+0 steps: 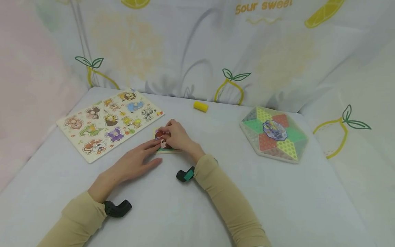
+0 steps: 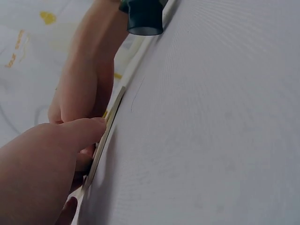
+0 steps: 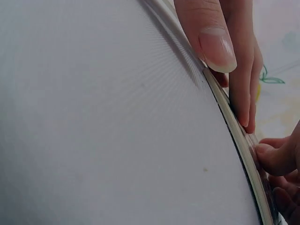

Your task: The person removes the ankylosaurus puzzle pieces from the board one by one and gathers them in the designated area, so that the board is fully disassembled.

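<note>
A white cloth (image 1: 172, 37) with lemon drawings hung at the back, and before it stood a table (image 1: 277, 202) with a white cover. On the left part of this table lay the biggest flat thing, an animal puzzle (image 1: 115, 143) with many coloured animals. A six-sided game box (image 1: 274, 132), coloured red, yellow and green, lay on the right, well apart from the puzzle.

Between these two were the hands. The left hand (image 1: 138, 161) was open, its fingers rather straight, and their tips rested on the left side of a small board (image 1: 170, 151). The right hand (image 1: 178, 136) was over the same board with bent fingers, touching the brown part of its picture; whether it pinched a piece, I cannot tell.

The small board lay flat, just beside the puzzle's lower right corner. The smallest thing, a yellow roll (image 1: 201, 106), lay on its side near the far edge.
</note>
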A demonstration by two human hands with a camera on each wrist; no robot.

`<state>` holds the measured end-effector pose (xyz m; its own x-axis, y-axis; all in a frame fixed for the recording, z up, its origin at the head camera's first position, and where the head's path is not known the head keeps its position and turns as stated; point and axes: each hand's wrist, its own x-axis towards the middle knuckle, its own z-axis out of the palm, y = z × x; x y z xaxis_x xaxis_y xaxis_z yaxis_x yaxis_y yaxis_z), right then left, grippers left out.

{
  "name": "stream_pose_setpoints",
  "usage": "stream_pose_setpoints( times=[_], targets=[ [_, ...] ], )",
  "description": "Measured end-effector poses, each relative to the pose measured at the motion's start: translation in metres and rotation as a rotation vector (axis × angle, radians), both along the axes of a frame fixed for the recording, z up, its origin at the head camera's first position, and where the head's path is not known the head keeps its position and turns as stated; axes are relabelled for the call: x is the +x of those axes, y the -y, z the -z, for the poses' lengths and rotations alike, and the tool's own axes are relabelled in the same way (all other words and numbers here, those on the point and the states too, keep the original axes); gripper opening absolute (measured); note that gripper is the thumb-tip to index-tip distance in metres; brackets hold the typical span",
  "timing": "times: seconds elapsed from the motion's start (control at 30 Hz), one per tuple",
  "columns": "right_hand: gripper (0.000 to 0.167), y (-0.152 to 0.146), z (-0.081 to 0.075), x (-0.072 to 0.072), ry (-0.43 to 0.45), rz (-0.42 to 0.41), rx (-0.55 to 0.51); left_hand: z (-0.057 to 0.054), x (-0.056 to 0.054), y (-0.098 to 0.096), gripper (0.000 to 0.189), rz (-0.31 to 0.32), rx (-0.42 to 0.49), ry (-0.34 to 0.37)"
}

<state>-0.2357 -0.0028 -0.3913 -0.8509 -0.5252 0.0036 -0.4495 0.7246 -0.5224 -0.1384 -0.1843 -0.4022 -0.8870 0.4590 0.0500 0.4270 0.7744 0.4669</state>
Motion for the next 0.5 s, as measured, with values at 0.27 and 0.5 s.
stream_pose_setpoints(
  times=[0.27, 0.5],
  targets=[
    [0.034, 0.0015, 0.0077, -0.0029, 0.013, 0.001, -0.053, 0.0014, 0.0027, -0.0011, 0.062, -0.004, 0.009, -0.001],
    [0.032, 0.0017, 0.0078, -0.0059, 0.018, -0.023, -0.059, 0.0026, 0.0004, -0.0002, 0.062, -0.011, 0.007, 0.012]
  ],
)
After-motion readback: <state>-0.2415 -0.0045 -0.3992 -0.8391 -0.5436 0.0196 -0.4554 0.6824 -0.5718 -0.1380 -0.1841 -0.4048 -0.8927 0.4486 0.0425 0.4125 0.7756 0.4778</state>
